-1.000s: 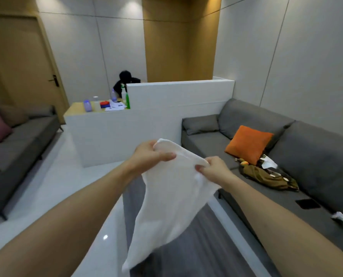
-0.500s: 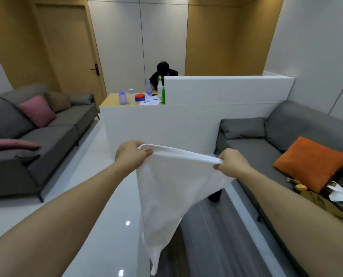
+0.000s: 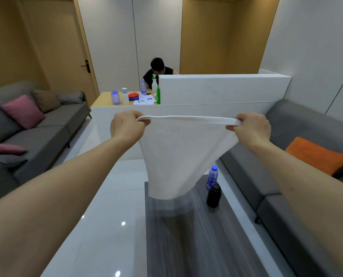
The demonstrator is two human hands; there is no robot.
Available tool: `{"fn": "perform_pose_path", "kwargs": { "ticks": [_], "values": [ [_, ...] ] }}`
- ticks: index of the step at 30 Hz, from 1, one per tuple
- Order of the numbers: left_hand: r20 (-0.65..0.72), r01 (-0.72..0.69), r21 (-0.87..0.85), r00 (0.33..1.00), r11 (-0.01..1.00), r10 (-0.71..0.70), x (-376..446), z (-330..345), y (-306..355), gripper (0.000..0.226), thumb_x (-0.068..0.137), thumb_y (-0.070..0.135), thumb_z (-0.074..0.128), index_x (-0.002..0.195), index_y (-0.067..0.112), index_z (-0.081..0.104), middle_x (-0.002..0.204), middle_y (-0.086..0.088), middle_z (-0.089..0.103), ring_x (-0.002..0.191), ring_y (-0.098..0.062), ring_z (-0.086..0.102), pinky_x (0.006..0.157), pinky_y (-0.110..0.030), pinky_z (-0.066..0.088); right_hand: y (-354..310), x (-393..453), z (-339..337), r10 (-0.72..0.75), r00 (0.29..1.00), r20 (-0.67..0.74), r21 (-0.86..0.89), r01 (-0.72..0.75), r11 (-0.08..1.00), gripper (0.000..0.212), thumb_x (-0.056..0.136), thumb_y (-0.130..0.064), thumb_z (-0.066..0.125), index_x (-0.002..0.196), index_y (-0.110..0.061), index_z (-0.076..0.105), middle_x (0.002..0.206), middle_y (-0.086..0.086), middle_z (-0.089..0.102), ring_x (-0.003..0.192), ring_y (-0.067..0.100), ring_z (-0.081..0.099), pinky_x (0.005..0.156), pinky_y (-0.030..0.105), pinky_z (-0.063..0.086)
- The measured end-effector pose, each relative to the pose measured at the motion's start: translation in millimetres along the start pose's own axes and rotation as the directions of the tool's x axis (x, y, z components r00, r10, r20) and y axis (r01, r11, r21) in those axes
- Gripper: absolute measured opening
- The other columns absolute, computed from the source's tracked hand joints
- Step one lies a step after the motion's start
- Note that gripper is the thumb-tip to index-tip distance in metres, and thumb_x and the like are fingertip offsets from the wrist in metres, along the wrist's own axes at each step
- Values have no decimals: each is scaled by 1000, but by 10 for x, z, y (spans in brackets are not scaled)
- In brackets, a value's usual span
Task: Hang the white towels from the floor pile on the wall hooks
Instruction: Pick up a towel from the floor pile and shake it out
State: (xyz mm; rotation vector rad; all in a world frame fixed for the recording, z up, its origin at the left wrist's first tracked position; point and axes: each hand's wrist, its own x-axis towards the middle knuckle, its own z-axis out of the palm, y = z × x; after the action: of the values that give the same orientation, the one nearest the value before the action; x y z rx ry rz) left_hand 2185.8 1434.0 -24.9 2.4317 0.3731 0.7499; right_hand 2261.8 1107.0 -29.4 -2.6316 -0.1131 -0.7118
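Observation:
A white towel hangs in front of me, its top edge stretched level between both hands at chest height. My left hand pinches the left corner and my right hand pinches the right corner. The cloth narrows downward and its lower end is blurred above a low table. No wall hooks and no floor pile are in view.
A low grey wooden table lies below, with a black bottle and a clear blue-capped bottle. Grey sofas stand left and right. A white partition counter is ahead, with a person seated behind it.
My view has swung left from the right sofa to the counter. My hands have moved apart and pulled the towel's top edge out straight and level.

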Motion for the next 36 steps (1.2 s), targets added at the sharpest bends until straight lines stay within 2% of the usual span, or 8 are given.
{"fn": "perform_pose_path", "kwargs": {
  "ticks": [3, 7, 14, 21, 24, 27, 32, 36],
  "values": [
    [-4, 8, 17, 1000, 1000, -8, -364, 16, 67, 15, 91, 35, 64, 94, 29, 78, 88, 4, 73, 86, -18, 62, 73, -31, 53, 261, -231, -74, -32, 999, 12, 68, 31, 997, 19, 78, -35, 80, 85, -18, 74, 82, 6, 70, 79, 28, 60, 67, 33, 45],
    [-21, 53, 81, 998, 995, -52, -1163, 159, 112, 15, 88, 33, 62, 87, 32, 77, 83, 8, 72, 82, -17, 61, 68, -27, 45, 738, -821, -66, -79, 992, 94, 144, 65, 987, 15, 78, -25, 79, 86, -13, 76, 86, 9, 68, 80, 27, 58, 66, 29, 30],
    [125, 165, 151, 975, 975, -184, -2897, 597, 60, 22, 82, 16, 57, 70, 30, 69, 54, 7, 58, 53, -11, 53, 46, -24, 34, 1670, -2303, 87, -61, 941, 334, 136, 16, 991, 10, 85, -12, 68, 87, -11, 78, 83, 16, 67, 80, 34, 60, 63, 32, 38],
    [309, 166, 255, 919, 953, -243, -4460, 923, -362, 30, 84, 10, 53, 67, 28, 70, 57, 2, 60, 52, -17, 53, 49, -24, 40, 2416, -3786, 285, -11, 842, 539, 45, -17, 999, 21, 84, -2, 63, 89, -14, 79, 90, 11, 70, 87, 31, 64, 73, 35, 51],
    [369, 178, 327, 880, 928, -299, -5181, 1031, -596, 29, 85, 12, 56, 62, 27, 64, 56, 4, 57, 51, -12, 47, 50, -23, 40, 2660, -4444, 316, 10, 798, 602, -6, -8, 1000, 21, 79, 2, 63, 81, -13, 78, 82, 13, 70, 79, 31, 64, 67, 34, 50],
    [431, 180, 388, 831, 904, -351, -5878, 1091, -771, 27, 85, 12, 55, 72, 25, 75, 59, 4, 63, 52, -10, 53, 47, -21, 39, 2861, -5108, 277, 28, 733, 680, -46, 5, 999, 21, 78, 2, 62, 78, -12, 77, 81, 13, 68, 77, 30, 64, 65, 36, 51],
    [564, 224, 433, 688, 873, -456, -6947, 1032, -875, 20, 89, 20, 61, 89, 30, 78, 80, 4, 72, 69, -16, 61, 61, -22, 43, 3100, -6156, -22, 103, 630, 770, -99, -41, 994, 25, 83, 0, 61, 93, -13, 78, 92, 8, 71, 85, 25, 64, 77, 32, 53],
    [625, 220, 451, 614, 865, -482, -7687, 865, -856, 16, 89, 30, 64, 99, 29, 77, 93, 2, 73, 84, -19, 63, 67, -26, 46, 3252, -6814, -284, 176, 552, 815, -166, -68, 984, 23, 86, -2, 59, 90, -14, 77, 81, 2, 68, 77, 19, 62, 67, 28, 48]
  ]
}}
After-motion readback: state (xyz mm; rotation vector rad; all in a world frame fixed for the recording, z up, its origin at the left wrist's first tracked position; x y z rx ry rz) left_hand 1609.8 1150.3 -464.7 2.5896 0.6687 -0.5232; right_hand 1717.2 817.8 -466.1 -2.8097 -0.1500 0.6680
